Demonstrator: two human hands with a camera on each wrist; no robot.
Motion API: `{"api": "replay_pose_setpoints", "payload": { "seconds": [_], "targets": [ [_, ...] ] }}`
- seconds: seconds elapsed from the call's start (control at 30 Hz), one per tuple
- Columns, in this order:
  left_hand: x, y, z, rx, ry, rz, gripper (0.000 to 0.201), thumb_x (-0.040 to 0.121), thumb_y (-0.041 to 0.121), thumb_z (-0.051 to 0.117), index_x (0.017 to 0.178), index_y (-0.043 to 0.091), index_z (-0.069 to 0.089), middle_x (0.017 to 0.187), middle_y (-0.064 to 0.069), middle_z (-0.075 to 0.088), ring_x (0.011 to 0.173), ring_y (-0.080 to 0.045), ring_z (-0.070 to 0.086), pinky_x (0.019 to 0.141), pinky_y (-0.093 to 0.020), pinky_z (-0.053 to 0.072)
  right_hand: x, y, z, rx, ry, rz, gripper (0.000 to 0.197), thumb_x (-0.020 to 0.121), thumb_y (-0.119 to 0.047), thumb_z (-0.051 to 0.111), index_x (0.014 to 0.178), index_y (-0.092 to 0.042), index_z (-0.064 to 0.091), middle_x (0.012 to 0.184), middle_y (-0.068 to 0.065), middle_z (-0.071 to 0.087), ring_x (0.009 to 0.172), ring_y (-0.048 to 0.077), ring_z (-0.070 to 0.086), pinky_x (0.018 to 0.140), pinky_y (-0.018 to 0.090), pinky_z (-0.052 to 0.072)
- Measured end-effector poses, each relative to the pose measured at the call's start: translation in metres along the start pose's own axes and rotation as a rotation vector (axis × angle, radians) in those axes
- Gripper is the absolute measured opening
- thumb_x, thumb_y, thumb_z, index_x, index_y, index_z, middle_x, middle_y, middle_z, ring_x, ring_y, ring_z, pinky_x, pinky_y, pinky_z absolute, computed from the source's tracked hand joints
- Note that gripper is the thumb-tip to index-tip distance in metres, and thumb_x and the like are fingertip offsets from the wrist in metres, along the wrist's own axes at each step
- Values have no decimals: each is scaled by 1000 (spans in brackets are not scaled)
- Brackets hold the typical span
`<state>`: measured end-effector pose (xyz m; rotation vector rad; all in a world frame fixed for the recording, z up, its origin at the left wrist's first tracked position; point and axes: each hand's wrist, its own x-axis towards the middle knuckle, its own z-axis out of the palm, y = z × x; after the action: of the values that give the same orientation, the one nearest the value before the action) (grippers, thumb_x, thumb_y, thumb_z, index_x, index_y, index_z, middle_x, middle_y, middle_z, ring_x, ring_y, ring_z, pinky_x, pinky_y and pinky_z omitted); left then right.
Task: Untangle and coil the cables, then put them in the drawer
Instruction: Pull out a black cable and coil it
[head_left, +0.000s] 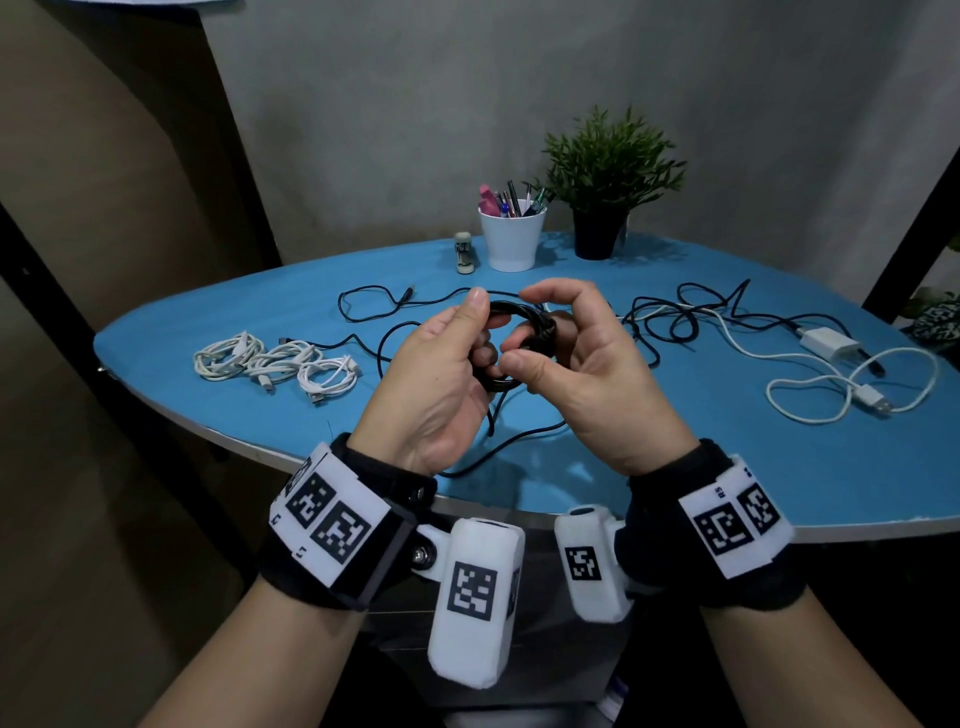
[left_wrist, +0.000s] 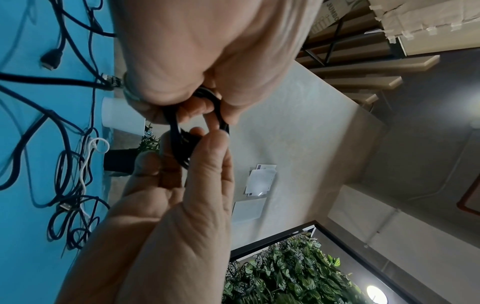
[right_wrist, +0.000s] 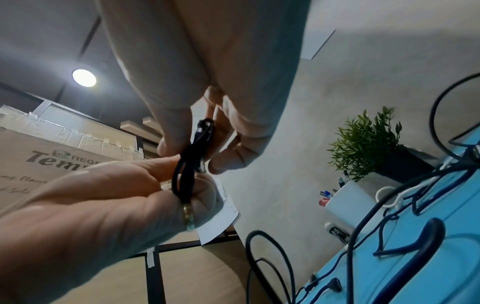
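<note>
On my far left, three coiled white cables lie side by side on the blue table. Just past them, toward the far edge, I see a small stapler lying beside a white cup that holds pens and a pink item, and right of the cup a black pot holds a green plant.

At centre, above the table, my left hand grips a black cable coil with thumb and curled fingers, and my right hand pinches the same coil at its wrapped section. A loose tail of this cable drops to the table beneath the hands. From the right wrist view a gold-toned band shows on a left finger; most of the coil is hidden by the fingers.

Further right, tangled black cables lie loose, and a white charger cable with its plug block sprawls near the right edge.

A cardboard box in the right wrist view reads "Tem", cut off by the hand, with what may be "REGE" above it. I cannot find the drawer in any view.
</note>
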<state>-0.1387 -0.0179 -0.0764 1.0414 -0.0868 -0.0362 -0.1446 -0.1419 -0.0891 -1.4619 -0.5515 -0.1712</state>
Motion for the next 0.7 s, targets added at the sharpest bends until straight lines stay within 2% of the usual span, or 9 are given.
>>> {"api": "replay_pose_setpoints", "payload": {
  "seconds": [0.07, 0.2, 0.33, 0.4, 0.47, 0.57, 0.6, 0.63, 0.7],
  "targets": [
    [0, 0, -1, 9, -2, -3, 26, 97, 25, 48, 80, 8, 58, 57, 3, 35, 46, -4, 44, 91, -34, 41, 1, 0, -1, -19, 13, 12, 38, 82, 2, 65, 106, -21, 48, 81, 3, 61, 74, 6, 61, 72, 17, 47],
    [4, 1, -6, 55, 10, 3, 26, 97, 27, 49, 83, 8, 59, 59, 4, 36, 54, -6, 36, 72, -26, 37, 2, 0, -3, -24, 30, 34, 38, 81, 4, 66, 105, -18, 46, 82, 5, 65, 70, 6, 62, 67, 16, 46],
    [6, 0, -9, 82, 9, 15, 24, 96, 27, 49, 82, 11, 59, 61, 5, 40, 58, -7, 33, 62, -22, 34, 2, -2, -5, 12, 4, 55, 35, 83, 10, 60, 103, -14, 46, 80, 4, 66, 67, 5, 60, 63, 17, 47],
    [6, 0, -11, 104, 0, 24, 24, 96, 28, 49, 82, 12, 59, 60, 6, 42, 60, -8, 34, 64, -23, 34, 0, -4, -6, 10, -33, 46, 34, 84, 12, 57, 102, -16, 47, 81, 2, 67, 72, 8, 61, 64, 19, 48],
    [7, 1, -12, 124, -4, 32, 23, 96, 29, 49, 87, 10, 59, 60, 5, 40, 61, -9, 34, 67, -26, 35, -1, -5, -4, 0, -71, 22, 33, 83, 14, 57, 99, -14, 49, 84, 3, 66, 77, 6, 63, 68, 17, 49],
    [8, 2, -13, 121, 6, 38, 26, 97, 30, 48, 88, 8, 58, 64, -2, 36, 62, -20, 33, 64, -28, 36, -2, -5, 3, -70, -93, -7, 25, 76, 10, 68, 89, -9, 59, 80, -6, 68, 80, 4, 66, 74, 17, 50],
    [7, 2, -13, 121, 17, 39, 27, 97, 30, 48, 87, 7, 58, 63, -2, 34, 61, -22, 33, 62, -28, 36, -1, -4, 5, -105, -81, -8, 22, 73, 6, 72, 84, -11, 63, 77, -8, 69, 78, 5, 66, 74, 18, 51],
    [5, 4, -12, 127, 32, 42, 27, 97, 30, 48, 86, 7, 57, 60, -1, 32, 57, -19, 33, 60, -26, 35, 0, -4, 6, -138, -60, -8, 20, 71, 3, 76, 80, -13, 66, 75, -7, 70, 77, 7, 66, 72, 22, 53],
    [3, 6, -12, 147, 51, 52, 28, 97, 30, 46, 84, 9, 57, 55, 3, 31, 49, -8, 32, 55, -23, 34, 1, -1, 7, -179, -14, -7, 17, 70, -3, 79, 73, -16, 69, 76, 3, 71, 75, 16, 64, 74, 36, 55]
  ]
}}
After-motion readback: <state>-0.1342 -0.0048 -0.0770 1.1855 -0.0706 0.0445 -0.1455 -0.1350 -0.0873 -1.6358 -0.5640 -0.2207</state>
